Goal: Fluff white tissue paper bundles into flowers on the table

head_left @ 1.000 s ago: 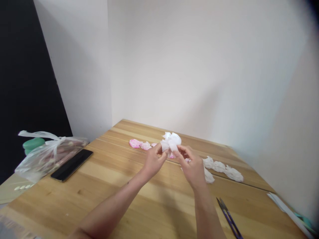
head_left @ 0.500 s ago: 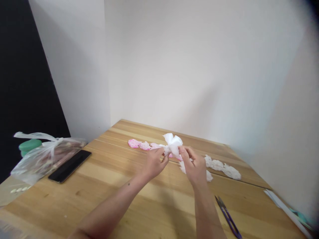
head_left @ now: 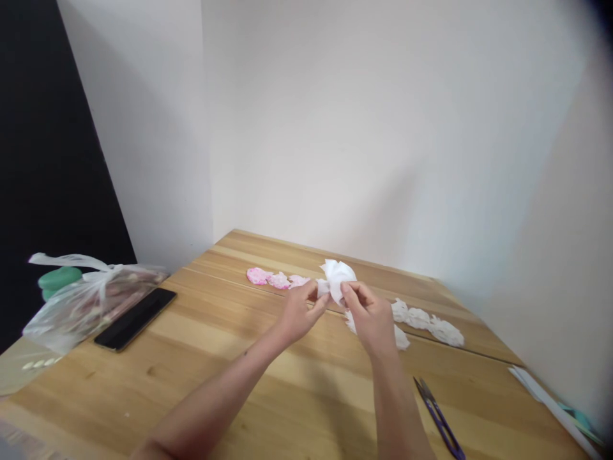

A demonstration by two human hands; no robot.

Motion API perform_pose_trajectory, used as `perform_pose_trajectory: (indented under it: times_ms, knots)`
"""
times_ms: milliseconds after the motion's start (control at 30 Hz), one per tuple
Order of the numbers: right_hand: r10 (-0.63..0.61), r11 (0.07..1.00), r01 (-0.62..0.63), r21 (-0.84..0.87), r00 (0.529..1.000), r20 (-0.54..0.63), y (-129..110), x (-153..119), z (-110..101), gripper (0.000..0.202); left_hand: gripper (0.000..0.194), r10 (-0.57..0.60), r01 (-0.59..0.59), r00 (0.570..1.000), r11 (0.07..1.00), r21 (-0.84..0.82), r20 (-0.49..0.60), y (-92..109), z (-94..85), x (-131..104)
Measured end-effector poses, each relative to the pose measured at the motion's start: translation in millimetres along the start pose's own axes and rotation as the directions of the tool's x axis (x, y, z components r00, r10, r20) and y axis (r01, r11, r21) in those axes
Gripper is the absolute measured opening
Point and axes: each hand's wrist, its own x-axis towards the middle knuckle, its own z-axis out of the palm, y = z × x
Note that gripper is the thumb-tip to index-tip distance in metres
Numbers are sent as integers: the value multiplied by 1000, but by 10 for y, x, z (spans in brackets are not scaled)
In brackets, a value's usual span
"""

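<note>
Above the middle of the wooden table, both my hands hold a white tissue-paper flower [head_left: 339, 273] with loose, spread petals. My left hand [head_left: 299, 312] pinches its gathered base from the left. At the right edge of the petals, my right hand [head_left: 372, 313] has thumb and fingers closed on the thin white sheet. Behind my left hand lies a row of pink-tinged paper flowers [head_left: 278, 280], partly hidden. Crumpled white paper flowers [head_left: 446, 330] lie on the table behind and to the right of my right hand, which covers some of them.
Purple-handled thread snips [head_left: 439, 418] lie at the front right of the wooden table [head_left: 230, 390]. A black phone [head_left: 135, 319] is at the left, beside a tied plastic bag [head_left: 71, 313] and a green lid [head_left: 60, 278]. White strips [head_left: 550, 406] lie along the right edge. Walls stand behind.
The white flower has shifted slightly right and its petals have turned and bunched together more. My left fingers have moved a little on the base; the things on the table stay put.
</note>
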Motion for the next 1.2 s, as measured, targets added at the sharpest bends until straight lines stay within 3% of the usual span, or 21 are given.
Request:
perform_pose_trajectory:
  times_ms: [133,333,533,667,767,933,1200]
  knots:
    - [-42,999,42,-28,999,15,-17,-17,45,31,25,-51,57,997,990,-128,49,83,-46,0]
    - [-66,996,64,-64,998,-21,-57,-43,71,27,22,-89,90,996,996,-21,20,107,-46,23]
    - [14,999,-13,41,1000,-15,14,-15,98,27,12,-139,143,984,989,31,-110,58,-11,22]
    - [33,995,-35,92,999,18,71,2,135,27,18,-129,128,971,992,-17,-203,78,-15,1]
    - [47,993,-50,103,998,36,89,1,148,26,12,-104,100,984,994,-31,-144,115,-33,-3]
    - [41,996,-44,84,999,33,59,-10,144,24,25,-3,5,998,1000,20,-56,144,-37,20]
    - [4,999,-6,49,1000,28,35,-17,137,25,15,-87,88,995,996,19,-50,129,-23,46]
